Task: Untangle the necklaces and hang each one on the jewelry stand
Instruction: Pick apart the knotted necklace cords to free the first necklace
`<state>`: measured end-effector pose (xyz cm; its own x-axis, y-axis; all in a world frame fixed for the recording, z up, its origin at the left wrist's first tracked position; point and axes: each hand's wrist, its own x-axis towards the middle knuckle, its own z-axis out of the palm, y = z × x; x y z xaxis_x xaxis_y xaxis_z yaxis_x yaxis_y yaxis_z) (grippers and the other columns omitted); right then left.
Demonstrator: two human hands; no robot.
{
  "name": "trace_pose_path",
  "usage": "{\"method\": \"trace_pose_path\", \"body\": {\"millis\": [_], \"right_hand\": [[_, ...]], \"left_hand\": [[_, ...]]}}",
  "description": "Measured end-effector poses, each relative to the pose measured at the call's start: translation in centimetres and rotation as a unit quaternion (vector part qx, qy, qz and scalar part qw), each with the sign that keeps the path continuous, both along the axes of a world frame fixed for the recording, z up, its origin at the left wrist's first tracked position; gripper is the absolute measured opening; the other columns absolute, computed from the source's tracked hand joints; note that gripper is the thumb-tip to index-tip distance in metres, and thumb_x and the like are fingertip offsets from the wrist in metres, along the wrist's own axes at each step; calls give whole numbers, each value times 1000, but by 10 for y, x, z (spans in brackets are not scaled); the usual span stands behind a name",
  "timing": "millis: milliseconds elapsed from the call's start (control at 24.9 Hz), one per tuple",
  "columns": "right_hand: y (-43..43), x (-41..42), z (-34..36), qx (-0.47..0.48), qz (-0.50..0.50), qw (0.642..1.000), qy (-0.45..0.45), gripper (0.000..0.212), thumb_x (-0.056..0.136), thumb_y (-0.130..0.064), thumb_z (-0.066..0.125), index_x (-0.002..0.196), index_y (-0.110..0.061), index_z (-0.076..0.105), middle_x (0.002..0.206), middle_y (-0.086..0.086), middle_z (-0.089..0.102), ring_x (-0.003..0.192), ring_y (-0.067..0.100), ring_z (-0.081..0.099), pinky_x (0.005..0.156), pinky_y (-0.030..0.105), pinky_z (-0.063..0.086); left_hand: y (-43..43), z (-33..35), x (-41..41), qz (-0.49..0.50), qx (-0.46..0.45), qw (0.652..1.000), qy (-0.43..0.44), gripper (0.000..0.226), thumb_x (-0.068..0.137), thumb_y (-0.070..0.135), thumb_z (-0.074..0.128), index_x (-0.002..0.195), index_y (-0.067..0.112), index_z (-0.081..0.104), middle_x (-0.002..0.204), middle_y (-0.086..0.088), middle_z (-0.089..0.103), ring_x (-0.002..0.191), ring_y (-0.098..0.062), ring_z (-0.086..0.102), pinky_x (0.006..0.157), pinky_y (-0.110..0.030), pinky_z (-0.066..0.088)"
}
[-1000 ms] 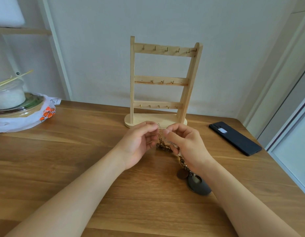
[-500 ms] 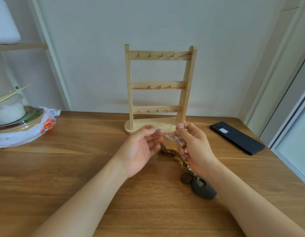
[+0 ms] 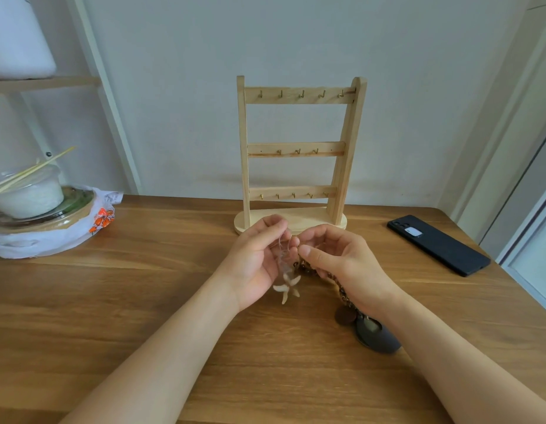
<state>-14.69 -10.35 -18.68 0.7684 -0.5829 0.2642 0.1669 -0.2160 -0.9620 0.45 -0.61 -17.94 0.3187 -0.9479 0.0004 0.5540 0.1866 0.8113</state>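
Midair, left fingers (image 3: 273,222) pinch starfish cord (image 3: 288,285); right fingers (image 3: 325,233) grip beaded chain (image 3: 339,289).

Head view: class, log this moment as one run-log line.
left hand pinches starfish necklace | right hand pinches brown beaded necklace | jewelry stand: nothing hung | phase: untangling

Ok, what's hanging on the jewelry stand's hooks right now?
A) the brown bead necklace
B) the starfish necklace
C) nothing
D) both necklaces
C: every hook on the jewelry stand is bare. The starfish necklace dangles from the left hand, and the right hand pinches the brown bead necklace.
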Motion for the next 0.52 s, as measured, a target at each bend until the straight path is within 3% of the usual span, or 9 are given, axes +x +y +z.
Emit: {"method": "trace_pose_path", "body": {"millis": [161,282,362,523], "right_hand": [[0,0,-1,-30,-18,999,-2,34,83,-29,79,111,-13,69,100,20,70,84,31,65,65,21,49],[-1,2,-1,-33,-44,998,-15,17,91,-17,73,103,-6,67,92,18,73,80,29,65,63,29,49],[-4,1,0,31,-76,996,-42,2,96,-6,65,97,-5,64,85,11,73,73,25,61,60,29,49],[-8,-3,7,219,-14,971,-95,9,96,-5,57,93,-12,60,87,6,68,66,14,57,57,25,46]], "left_hand": [[0,-1,-1,-7,-13,1000,-26,18,84,6,68,98,16,65,87,-3,69,86,-18,68,80,-32,57],[0,-3,-3,0,-22,999,-50,32,85,-10,62,106,13,63,102,-8,72,99,-25,71,80,-32,60],[-1,-5,-4,-3,-17,997,-70,39,89,-19,53,110,12,62,108,-8,72,104,-27,71,75,-31,60],[-1,-5,-3,25,0,994,-108,46,88,-21,54,117,14,63,108,-5,71,100,-24,72,67,-27,59]]}}
